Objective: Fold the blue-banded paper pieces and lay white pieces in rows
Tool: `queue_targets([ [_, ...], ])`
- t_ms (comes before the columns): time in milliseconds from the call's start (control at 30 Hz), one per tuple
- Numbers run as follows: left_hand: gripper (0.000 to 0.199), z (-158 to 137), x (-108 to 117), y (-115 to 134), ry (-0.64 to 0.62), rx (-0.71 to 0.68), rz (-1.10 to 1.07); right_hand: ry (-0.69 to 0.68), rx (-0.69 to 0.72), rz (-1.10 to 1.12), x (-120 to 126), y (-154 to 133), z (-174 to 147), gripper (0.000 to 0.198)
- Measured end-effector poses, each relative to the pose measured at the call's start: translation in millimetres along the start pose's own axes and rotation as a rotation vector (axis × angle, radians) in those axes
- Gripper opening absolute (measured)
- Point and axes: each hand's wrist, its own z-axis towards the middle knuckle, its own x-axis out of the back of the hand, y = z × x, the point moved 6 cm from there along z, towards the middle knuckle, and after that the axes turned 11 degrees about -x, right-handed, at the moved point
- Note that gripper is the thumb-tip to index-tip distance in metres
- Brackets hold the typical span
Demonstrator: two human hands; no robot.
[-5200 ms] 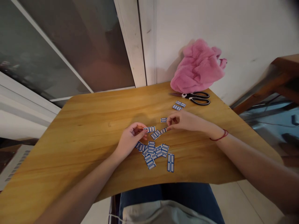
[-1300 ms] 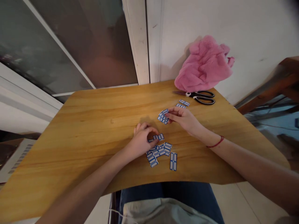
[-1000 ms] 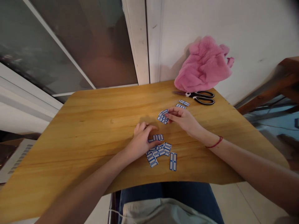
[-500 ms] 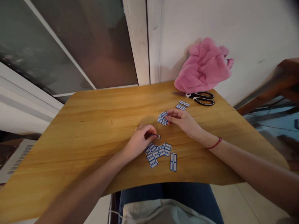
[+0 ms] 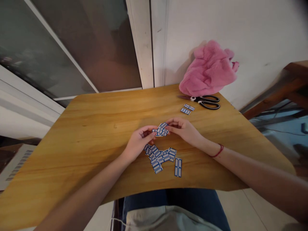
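Between my hands, above the table, is a small fan of white label pieces with blue borders [image 5: 163, 129]. My right hand [image 5: 179, 127] is closed, pinching the fan's right side between thumb and fingers. My left hand [image 5: 141, 140] is closed too, its thumb and fingers pinching a label piece [image 5: 154, 132] that meets the fan's left side. Just below my hands lies a loose, overlapping pile of label pieces [image 5: 157, 157]. One separate label piece [image 5: 178, 167] rests to the right of that pile.
Two more label pieces [image 5: 187, 109] lie farther back on the wooden table [image 5: 108, 118]. Behind them are black-handled scissors [image 5: 204, 101], blades pointing left. A pink fluffy cloth [image 5: 209, 70] sits at the back right against the wall [image 5: 252, 35].
My left hand has lifted a label piece from beside the pile up to the fan. My right hand has shifted left and slightly down with the fan, so both hands now meet.
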Motion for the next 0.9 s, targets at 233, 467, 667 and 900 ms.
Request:
queue_targets([
  [233, 0.037, -0.5, -4.3, -1.2, -0.031, 0.053, -0.085, -0.013, -0.011, -0.017, -3.8, 2.3, -2.4, 0.021],
  [467, 0.035, -0.6, -8.1, 1.6, -0.114, 0.036, -0.022, -0.088, -0.05, 0.024, -8.0, 7.2, -0.5, 0.029],
  [667, 0.035, -3.3, 5.8, 21.9, -0.215, -0.217, 0.514, 0.001, -0.034, 0.102, 2.7, 8.0, 3.3, 0.033],
  [900, 0.017, -9.4, 5.9, 24.0, -0.529, -0.252, 0.805, 0.061, -0.012, 0.106, 7.6, 11.4, 5.9, 0.031],
])
